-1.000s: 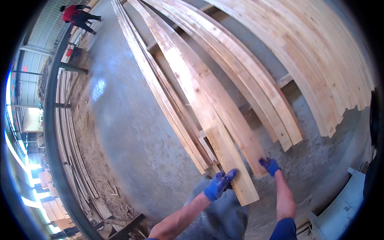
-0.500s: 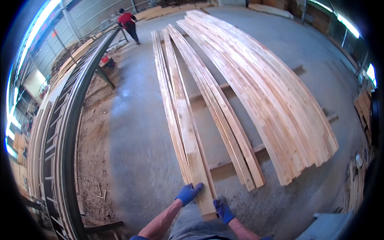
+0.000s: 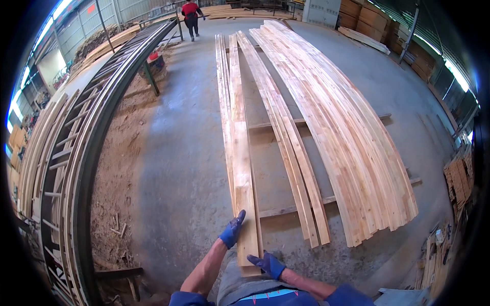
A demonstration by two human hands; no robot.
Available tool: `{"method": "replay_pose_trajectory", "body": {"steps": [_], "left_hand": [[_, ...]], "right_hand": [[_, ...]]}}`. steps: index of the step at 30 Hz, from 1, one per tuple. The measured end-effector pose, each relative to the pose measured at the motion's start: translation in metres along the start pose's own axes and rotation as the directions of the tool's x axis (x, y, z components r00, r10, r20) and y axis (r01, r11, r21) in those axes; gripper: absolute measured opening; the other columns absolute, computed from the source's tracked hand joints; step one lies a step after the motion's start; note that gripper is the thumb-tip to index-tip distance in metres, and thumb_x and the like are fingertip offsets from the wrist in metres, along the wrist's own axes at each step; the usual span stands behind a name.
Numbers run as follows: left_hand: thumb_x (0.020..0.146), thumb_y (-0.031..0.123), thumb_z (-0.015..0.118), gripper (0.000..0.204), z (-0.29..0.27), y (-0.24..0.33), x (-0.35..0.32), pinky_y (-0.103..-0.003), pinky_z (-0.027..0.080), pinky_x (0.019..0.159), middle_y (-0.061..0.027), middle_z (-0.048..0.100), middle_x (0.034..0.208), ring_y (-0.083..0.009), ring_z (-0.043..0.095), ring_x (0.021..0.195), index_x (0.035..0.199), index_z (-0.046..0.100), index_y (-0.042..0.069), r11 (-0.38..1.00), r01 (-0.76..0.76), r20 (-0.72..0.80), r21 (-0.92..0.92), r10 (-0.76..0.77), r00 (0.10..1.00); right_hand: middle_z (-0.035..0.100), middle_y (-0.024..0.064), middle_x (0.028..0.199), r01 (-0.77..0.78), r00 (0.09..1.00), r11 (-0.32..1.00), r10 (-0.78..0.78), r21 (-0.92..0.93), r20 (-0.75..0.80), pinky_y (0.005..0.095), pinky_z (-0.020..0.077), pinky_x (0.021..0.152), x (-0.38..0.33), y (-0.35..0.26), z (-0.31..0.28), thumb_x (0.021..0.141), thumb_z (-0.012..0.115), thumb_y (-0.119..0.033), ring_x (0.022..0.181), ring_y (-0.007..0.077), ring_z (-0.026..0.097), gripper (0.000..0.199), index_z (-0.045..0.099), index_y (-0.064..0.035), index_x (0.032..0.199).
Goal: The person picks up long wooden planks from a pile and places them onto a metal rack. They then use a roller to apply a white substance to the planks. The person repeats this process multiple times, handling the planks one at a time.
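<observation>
A long pale wooden board (image 3: 245, 204) points away from me, its near end by my waist. My left hand (image 3: 233, 229), in a blue glove, closes on the board's left edge. My right hand (image 3: 268, 265), also gloved in blue, grips the right side close to the end, with a digit laid over the top face. Narrow strips (image 3: 225, 107) lie along the board's left side, and another board edge shows beneath its right side. Farther right is a pair of long boards (image 3: 293, 163). The undersides of both hands are hidden.
A wide layer of boards (image 3: 347, 137) lies on the right over cross battens (image 3: 286, 209). Along the left runs a dark metal roller frame (image 3: 97, 168) with timber beside it. Sawdust (image 3: 120, 148) covers the floor there. A person in red (image 3: 191, 18) is at the far end.
My right hand has shifted from the board's right edge to over its top near the end. My left hand now sits more at the left edge. The view has tilted up.
</observation>
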State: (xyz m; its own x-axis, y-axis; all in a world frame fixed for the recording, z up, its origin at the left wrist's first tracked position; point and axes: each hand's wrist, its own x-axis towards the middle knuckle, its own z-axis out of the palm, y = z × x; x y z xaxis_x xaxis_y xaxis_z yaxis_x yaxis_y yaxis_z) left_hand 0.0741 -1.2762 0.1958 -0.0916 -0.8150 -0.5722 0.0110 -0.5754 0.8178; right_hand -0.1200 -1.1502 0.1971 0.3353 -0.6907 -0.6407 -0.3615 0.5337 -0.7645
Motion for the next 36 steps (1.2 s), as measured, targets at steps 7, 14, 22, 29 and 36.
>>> {"method": "replay_pose_trajectory", "body": {"steps": [7,14,22,29,36], "left_hand": [[0.086,0.051,0.069,0.063,-0.135,0.032,-0.073,-0.032,0.054,0.066,-0.0056,0.065,0.092,-0.0126,0.062,0.074,0.121,0.058,-0.001,0.996,-0.029,-0.108,-0.080,0.021,0.994],[0.084,0.039,0.076,0.057,-0.243,0.012,-0.159,-0.030,0.054,0.072,-0.0063,0.066,0.098,-0.0131,0.063,0.085,0.120,0.057,-0.001,0.985,-0.166,-0.154,0.039,0.170,0.973],[0.080,0.053,0.073,0.093,-0.303,-0.030,-0.273,-0.045,0.053,0.085,-0.0204,0.065,0.122,-0.0393,0.065,0.105,0.149,0.027,0.011,0.954,0.292,-0.107,-0.064,-0.298,0.949],[0.085,0.051,0.067,0.071,-0.404,-0.017,-0.200,-0.044,0.053,0.083,-0.0176,0.067,0.111,-0.0299,0.066,0.098,0.132,0.049,0.001,0.669,0.635,-0.055,-0.387,-0.704,0.708],[0.095,0.038,0.062,0.047,-0.605,-0.001,0.009,-0.037,0.054,0.085,-0.0101,0.067,0.112,-0.0186,0.065,0.097,0.124,0.056,0.001,0.859,0.233,-0.023,-0.456,-0.273,0.962]], "right_hand": [[0.064,0.0107,0.080,0.052,0.844,0.964,0.097,-0.260,0.527,0.0302,0.0496,0.050,0.022,-0.149,0.116,0.086,0.057,-0.068,0.058,0.0173,0.062,0.072,0.060,-0.0034,0.116],[0.065,0.0115,0.118,0.091,0.508,0.989,0.057,-0.120,0.859,0.0349,0.0570,0.077,0.155,-0.157,0.112,0.091,0.061,-0.040,0.097,0.0212,0.067,0.055,0.050,-0.0144,0.138],[0.060,0.0141,0.125,-0.232,0.956,0.852,0.112,0.469,0.270,0.0477,0.0525,0.084,0.454,-0.292,0.074,0.079,0.065,-0.069,0.106,0.0299,0.062,0.088,0.047,-0.0051,0.137],[0.068,0.0119,0.101,-0.061,0.998,0.807,0.070,0.587,0.008,0.0443,0.0564,0.077,0.617,-0.386,0.116,0.079,0.074,-0.057,0.092,0.0256,0.068,0.072,0.059,-0.0019,0.122],[0.069,0.0083,0.104,-0.119,0.992,0.879,0.084,0.461,0.096,0.0409,0.0586,0.076,0.620,-0.469,0.171,0.082,0.076,-0.045,0.089,0.0209,0.069,0.059,0.058,-0.0064,0.123]]}}
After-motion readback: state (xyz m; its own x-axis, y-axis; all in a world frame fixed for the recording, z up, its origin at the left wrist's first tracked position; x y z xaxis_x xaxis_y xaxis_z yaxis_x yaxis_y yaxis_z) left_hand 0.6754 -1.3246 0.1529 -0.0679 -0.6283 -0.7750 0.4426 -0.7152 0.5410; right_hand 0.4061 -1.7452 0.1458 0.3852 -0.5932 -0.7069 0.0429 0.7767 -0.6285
